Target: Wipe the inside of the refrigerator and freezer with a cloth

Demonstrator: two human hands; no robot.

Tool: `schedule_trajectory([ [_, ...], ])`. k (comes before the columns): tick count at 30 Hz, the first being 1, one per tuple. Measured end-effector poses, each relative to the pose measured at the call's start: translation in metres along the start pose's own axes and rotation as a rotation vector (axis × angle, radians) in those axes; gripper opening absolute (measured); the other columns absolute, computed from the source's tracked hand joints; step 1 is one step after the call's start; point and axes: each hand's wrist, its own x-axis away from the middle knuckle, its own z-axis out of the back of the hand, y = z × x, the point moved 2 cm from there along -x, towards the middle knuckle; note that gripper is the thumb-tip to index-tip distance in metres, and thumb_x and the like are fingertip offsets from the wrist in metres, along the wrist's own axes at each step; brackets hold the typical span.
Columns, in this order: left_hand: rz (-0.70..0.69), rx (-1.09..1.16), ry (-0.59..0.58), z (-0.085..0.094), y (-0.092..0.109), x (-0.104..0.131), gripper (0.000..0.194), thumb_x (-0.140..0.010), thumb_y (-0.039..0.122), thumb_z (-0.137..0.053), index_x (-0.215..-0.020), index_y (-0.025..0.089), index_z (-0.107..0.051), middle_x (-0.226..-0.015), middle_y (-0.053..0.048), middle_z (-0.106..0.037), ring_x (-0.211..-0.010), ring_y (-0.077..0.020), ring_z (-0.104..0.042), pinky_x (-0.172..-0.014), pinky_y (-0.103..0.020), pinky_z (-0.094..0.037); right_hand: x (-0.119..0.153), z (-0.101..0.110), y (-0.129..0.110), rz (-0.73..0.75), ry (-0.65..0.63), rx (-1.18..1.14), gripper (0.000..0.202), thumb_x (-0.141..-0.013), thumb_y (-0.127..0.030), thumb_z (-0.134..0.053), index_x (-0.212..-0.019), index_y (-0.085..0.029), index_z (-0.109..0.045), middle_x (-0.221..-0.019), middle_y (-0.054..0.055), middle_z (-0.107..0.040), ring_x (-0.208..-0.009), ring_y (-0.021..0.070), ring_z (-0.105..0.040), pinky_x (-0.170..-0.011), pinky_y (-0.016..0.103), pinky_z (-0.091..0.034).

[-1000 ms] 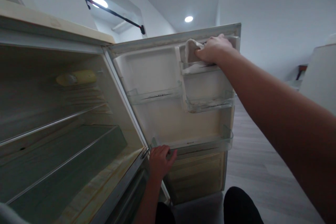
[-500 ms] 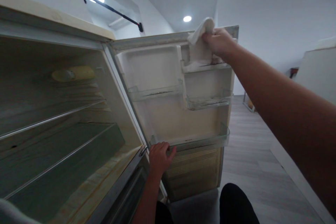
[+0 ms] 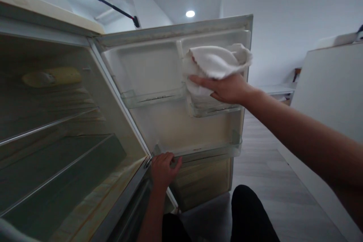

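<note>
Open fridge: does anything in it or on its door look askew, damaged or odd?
Yes, staining: yellow-brown streaks mark the compartment's lower front lining, odd against its paler side wall. The seal along the door's top looks grimy. No breakage shows, though the interior is dim.

Head-worn view facing an open fridge

The one camera looks from the person's head, forward over the knees, at close range. The fridge stands so near on the left that the frame's edge cuts it off; its open door fills the middle, within arm's reach. The left hand shows below centre, the right hand and cloth right of centre. The wide view takes in a ceiling light above and floor at lower right.
</note>
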Motion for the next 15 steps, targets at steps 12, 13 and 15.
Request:
schedule_trajectory([
  [12, -0.031, 0.025, 0.018, 0.003, -0.004, 0.002, 0.032, -0.093, 0.044, -0.059, -0.068, 0.024, -0.053, -0.064, 0.001, -0.062, -0.069, -0.0209, -0.062, -0.077, -0.037, -0.041, -0.004, -0.049, -0.002, 0.231, -0.102, -0.191, 0.046, -0.093, -0.044, -0.049, -0.133, -0.024, -0.061, -0.139, 0.010, -0.061, -0.139, 0.0297, -0.045, -0.116, 0.050, -0.034],
  [13, -0.034, 0.031, 0.018, 0.003, -0.004, 0.002, 0.032, -0.093, 0.044, -0.059, -0.068, 0.024, -0.053, -0.063, 0.001, -0.062, -0.069, -0.0207, -0.062, -0.076, -0.037, -0.041, -0.005, -0.051, -0.002, 0.211, -0.104, -0.196, 0.044, -0.094, -0.044, -0.048, -0.130, -0.023, -0.062, -0.136, 0.011, -0.063, -0.135, 0.0299, -0.049, -0.112, 0.048, -0.038],
  [15, -0.043, 0.034, 0.020, 0.004, -0.005, 0.003, 0.033, -0.093, 0.044, -0.058, -0.068, 0.024, -0.053, -0.063, 0.001, -0.062, -0.068, -0.0204, -0.062, -0.075, -0.037, -0.040, -0.010, -0.052, 0.001, 0.141, -0.135, -0.202, 0.042, -0.096, -0.047, -0.044, -0.128, -0.024, -0.060, -0.132, 0.011, -0.064, -0.125, 0.0290, -0.056, -0.103, 0.043, -0.045],
])
